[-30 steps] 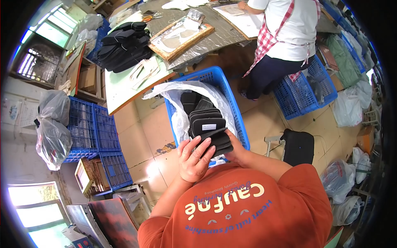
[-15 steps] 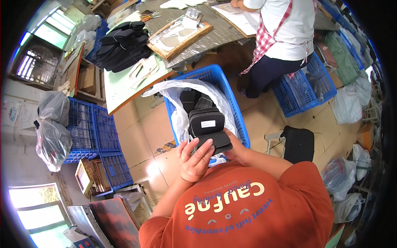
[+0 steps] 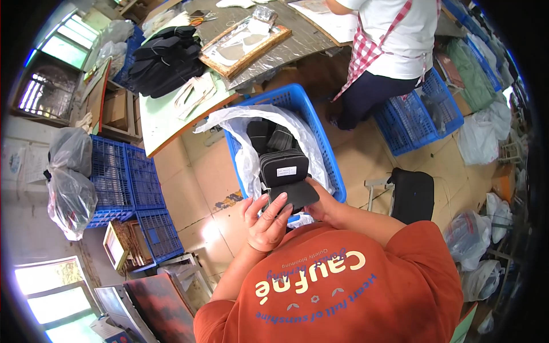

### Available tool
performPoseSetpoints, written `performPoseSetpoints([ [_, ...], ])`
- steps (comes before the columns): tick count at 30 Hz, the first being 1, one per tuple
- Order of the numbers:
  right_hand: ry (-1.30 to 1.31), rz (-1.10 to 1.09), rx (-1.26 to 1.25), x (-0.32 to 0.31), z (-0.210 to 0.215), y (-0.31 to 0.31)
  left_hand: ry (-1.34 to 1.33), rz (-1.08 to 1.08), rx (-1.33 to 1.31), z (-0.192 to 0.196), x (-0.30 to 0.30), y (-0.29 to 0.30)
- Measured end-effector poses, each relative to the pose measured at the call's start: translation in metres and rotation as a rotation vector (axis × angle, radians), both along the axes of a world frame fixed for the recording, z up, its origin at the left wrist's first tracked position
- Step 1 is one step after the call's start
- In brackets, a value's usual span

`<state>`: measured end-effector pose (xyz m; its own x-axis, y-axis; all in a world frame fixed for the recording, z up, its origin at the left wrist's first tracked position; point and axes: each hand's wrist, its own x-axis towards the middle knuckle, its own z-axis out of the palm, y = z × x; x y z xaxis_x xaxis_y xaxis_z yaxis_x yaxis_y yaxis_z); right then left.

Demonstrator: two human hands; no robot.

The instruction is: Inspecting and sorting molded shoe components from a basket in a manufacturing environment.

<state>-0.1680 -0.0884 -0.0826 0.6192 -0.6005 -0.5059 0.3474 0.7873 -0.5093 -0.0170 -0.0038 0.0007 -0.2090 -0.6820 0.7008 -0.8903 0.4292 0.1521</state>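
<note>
A stack of black, round-cornered flat pieces (image 3: pixel 298 196) lies low in front of my chest, its top piece sloping toward me. My right hand (image 3: pixel 322 201) is closed round the stack's right edge, its fingertips partly hidden. My left hand (image 3: pixel 265 224) rests fingertips against the left near edge, fingers stretched and apart. Just beyond, another bundle of the same black pieces (image 3: pixel 281 160) bears a white label (image 3: pixel 286 171). It sits in a clear plastic bag (image 3: pixel 240 117) lining a blue crate (image 3: pixel 327 146), with more black bundles (image 3: pixel 264 135) behind it.
A worktable (image 3: pixel 171 123) ahead holds a heap of black pieces (image 3: pixel 166 60) and a wooden frame (image 3: pixel 246 46). Another person (image 3: pixel 394 46) stands ahead right beside blue crates (image 3: pixel 420 126). A black-seated stool (image 3: pixel 413 194) is at right; stacked blue crates (image 3: pixel 128 174) stand left.
The upper pieces of the held stack, fanned apart before, now lie together. My left hand's fingers have spread and shifted slightly left; my right hand stays at the stack's right edge.
</note>
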Motion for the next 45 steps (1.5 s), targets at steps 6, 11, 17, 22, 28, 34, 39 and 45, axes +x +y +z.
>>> performPoseSetpoints([
  [6,-0.118,0.032,0.038,0.005,0.017,0.004,0.038,0.014,0.006,-0.004,0.010,-0.003],
  [11,0.058,-0.049,0.166,0.010,0.025,0.005,0.202,0.000,0.053,-0.012,0.023,-0.021],
  [17,0.215,0.028,0.230,0.016,-0.029,0.007,0.396,-0.023,0.301,-0.042,0.045,-0.050],
  [22,1.214,0.411,-0.709,0.012,-0.058,-0.002,0.477,0.013,0.577,-0.107,0.077,-0.061],
  [28,1.293,0.251,-1.005,0.022,-0.099,-0.037,0.748,0.145,0.901,-0.174,0.101,-0.074],
  [34,0.863,0.362,-0.331,0.013,-0.171,-0.108,0.825,0.186,1.029,-0.250,0.104,-0.145],
  [39,1.831,0.472,-0.497,0.026,-0.182,-0.126,0.447,0.157,1.003,-0.281,0.072,-0.222],
  [45,2.044,0.709,-0.849,0.032,-0.225,-0.089,-0.200,0.342,1.186,-0.306,0.016,-0.259],
])
